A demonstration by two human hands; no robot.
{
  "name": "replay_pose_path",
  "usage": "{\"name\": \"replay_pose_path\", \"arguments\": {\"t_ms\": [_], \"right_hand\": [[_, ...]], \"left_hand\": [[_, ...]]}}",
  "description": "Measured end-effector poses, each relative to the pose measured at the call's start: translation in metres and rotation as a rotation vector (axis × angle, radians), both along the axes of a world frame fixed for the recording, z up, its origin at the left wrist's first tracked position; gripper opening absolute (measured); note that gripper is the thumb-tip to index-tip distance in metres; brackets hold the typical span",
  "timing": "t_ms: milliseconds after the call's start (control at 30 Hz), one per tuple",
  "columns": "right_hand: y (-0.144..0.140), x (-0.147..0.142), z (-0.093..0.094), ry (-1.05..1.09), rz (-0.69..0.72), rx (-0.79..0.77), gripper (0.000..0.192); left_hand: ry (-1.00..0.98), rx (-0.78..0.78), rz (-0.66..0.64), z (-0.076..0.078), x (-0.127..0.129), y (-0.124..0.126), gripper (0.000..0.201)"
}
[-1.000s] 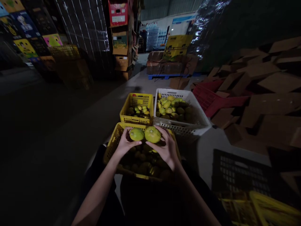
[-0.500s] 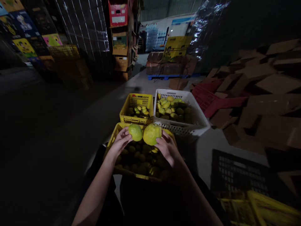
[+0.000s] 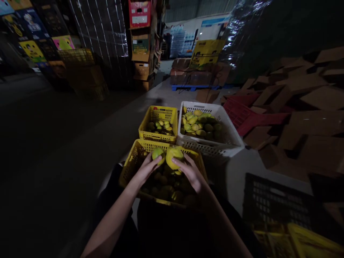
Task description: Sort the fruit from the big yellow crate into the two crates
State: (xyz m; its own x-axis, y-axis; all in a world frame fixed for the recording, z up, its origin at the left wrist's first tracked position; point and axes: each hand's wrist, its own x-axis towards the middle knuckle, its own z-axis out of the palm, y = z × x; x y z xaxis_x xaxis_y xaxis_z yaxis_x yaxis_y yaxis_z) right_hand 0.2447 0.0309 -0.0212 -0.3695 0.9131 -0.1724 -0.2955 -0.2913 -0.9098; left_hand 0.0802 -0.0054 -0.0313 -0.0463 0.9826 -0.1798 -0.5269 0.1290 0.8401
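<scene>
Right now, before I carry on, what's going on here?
A person is holding two fruits side by side over the near yellow crate: a green fruit in the left hand and a yellower fruit in the right hand. More fruit lies in that crate, mostly in shadow. Just beyond stand a smaller yellow crate and, to its right, a white crate, both with fruit in them. Flattened-looking cardboard is heaped off to the right.

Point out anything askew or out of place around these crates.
The red crate at right: it appears tilted amid a loose heap of cardboard, while the white crate beside it stands upright. The dim light may hide more.
</scene>
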Motion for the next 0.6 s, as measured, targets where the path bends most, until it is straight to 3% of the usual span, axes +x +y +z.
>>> {"name": "replay_pose_path", "arguments": {"t_ms": [200,433,600], "right_hand": [[-0.008,-0.01,-0.004,-0.011,-0.122,-0.018,0.05],[-0.001,-0.013,-0.009,0.151,-0.025,-0.208,0.029],[-0.002,-0.02,-0.006,0.213,-0.021,-0.143,0.026]], "left_hand": [[-0.03,-0.055,0.131,-0.009,0.014,0.002,0.072],[-0.133,-0.023,0.164,-0.016,0.015,0.007,0.057],[-0.192,-0.116,0.104,-0.019,0.014,0.011,0.05]]}}
